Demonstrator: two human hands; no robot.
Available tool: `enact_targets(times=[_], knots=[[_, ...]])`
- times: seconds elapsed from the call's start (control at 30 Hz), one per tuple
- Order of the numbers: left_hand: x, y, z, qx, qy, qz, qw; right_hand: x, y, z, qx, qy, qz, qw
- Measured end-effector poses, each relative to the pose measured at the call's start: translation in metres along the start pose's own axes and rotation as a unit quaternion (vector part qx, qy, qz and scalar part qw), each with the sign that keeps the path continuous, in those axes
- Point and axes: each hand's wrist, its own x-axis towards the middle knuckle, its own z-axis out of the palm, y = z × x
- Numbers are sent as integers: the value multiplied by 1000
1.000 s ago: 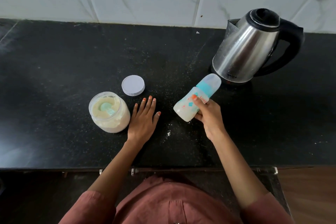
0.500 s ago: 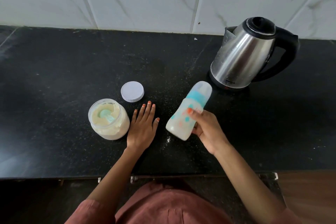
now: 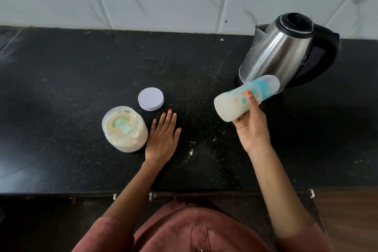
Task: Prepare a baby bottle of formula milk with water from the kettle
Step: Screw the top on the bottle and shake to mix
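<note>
Above the worktop (image 3: 61,80), a milky baby bottle (image 3: 243,101) is gripped, tilted, by the right hand (image 3: 252,127); the left hand (image 3: 162,139) is laid flat, fingers straight, beside the formula jar (image 3: 124,129).

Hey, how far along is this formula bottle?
Looks done: the baby bottle holds milky liquid with its cap on, so water and powder seem added. In hand: the right hand grips it tilted, probably mixing. To do: the formula jar stands open, its lid on the counter near the flat left hand.
</note>
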Motion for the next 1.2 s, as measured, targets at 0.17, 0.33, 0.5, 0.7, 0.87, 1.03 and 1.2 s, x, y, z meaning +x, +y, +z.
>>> enact_targets(times=[0.17, 0.33, 0.5, 0.7, 0.87, 1.03, 1.2], knots=[[0, 0, 0, -9, -9, -3, 1000, -17, 16, -1, -237, -124, 19, 963], [0, 0, 1, -4, 6, -1, 1000, -2, 0, 2, -4, 4, -6, 1000], [0, 0, 0, -11, -4, -8, 1000, -21, 14, 4, -238, -91, 26, 967], [0, 3, -1, -12, 18, -2, 1000, -7, 12, 1, -102, 0, 2, 995], [0, 1, 0, -25, 21, -5, 999, -14, 10, -2, -193, -50, 1, 980], [0, 2, 1, -27, 25, -1, 999, -11, 11, -4, -120, 8, -13, 993], [0, 2, 1, -26, 25, -2, 999, -17, 9, -4, -166, -33, -7, 986]])
